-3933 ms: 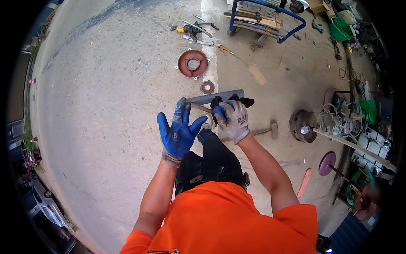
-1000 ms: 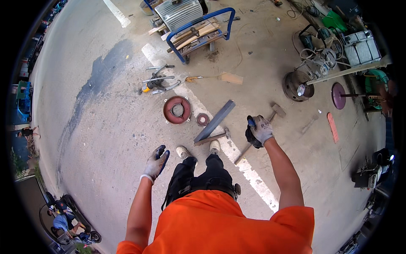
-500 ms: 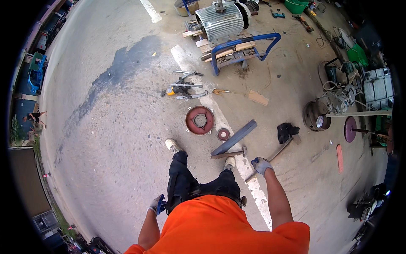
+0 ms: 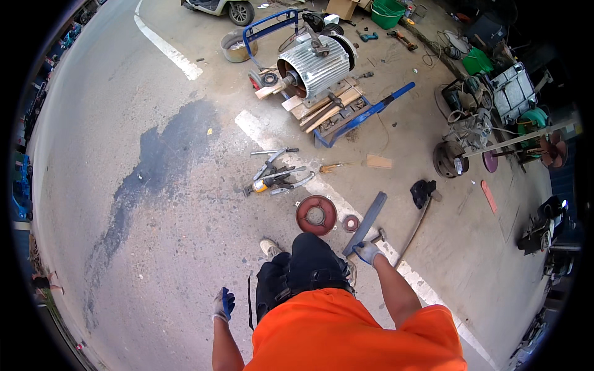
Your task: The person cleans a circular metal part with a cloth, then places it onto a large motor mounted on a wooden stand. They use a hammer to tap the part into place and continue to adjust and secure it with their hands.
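Note:
My right hand (image 4: 369, 251), in a white and grey glove, reaches down and closes on the near end of a long grey metal bar (image 4: 370, 216) lying slantwise on the concrete. My left hand (image 4: 224, 304), in a blue-palmed glove, hangs at my side and holds nothing, its fingers loosely apart. A red round cover (image 4: 315, 214) and a small ring (image 4: 351, 223) lie just left of the bar. To the bar's right lies a long-handled hammer (image 4: 416, 224) with a black head (image 4: 422, 190).
A pile of hand tools (image 4: 275, 176) lies ahead. Beyond it a large ribbed electric motor (image 4: 318, 65) sits on wooden blocks on a blue trolley (image 4: 365, 114). Machine parts and discs (image 4: 455, 157) crowd the right side. A dark stain (image 4: 154, 167) marks the concrete on the left.
The long-handled hammer that my right hand held up now lies on the floor. My right hand has moved to the bar's near end, and my left hand has dropped to my side.

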Tool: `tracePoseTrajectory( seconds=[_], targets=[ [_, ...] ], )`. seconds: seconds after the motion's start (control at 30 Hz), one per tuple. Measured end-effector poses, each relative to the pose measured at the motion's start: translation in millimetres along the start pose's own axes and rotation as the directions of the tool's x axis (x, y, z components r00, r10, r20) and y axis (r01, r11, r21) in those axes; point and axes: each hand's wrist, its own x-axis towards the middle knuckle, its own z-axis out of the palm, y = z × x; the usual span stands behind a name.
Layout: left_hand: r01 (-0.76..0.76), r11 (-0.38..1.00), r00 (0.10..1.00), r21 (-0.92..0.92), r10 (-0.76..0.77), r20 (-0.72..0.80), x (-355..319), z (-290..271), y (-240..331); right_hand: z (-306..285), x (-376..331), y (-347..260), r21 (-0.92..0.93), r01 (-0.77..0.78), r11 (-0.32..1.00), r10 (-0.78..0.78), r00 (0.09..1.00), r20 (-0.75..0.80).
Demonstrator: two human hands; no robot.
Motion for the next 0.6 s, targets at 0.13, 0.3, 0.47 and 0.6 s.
tracePoseTrajectory(
  seconds=[0.13, 0.3, 0.47, 0.6],
  targets=[
    [-0.041, 0.999, 0.996, -0.026, 0.039, -0.086, 27.6, -55.4, 78.3, 29.7, 51.4, -79.3, 0.028, 0.048, 0.998, -0.048, 0.999, 0.003],
    [0.073, 0.983, 0.996, 0.166, -0.079, 0.032, 79.6, -72.5, 139.7, 53.1, 112.8, -137.4, -0.097, 0.100, 0.990, -0.102, 0.995, -0.020],
    [0.131, 0.963, 0.991, 0.234, -0.134, -0.003, 123.2, -104.7, 216.4, 60.5, 166.7, -230.3, -0.099, 0.038, 0.994, -0.035, 0.999, 0.035],
    [0.142, 0.940, 0.986, 0.309, -0.162, 0.041, 195.6, -102.6, 346.8, 36.9, 257.8, -277.4, -0.235, 0.025, 0.972, -0.008, 0.997, 0.073]
  ],
)
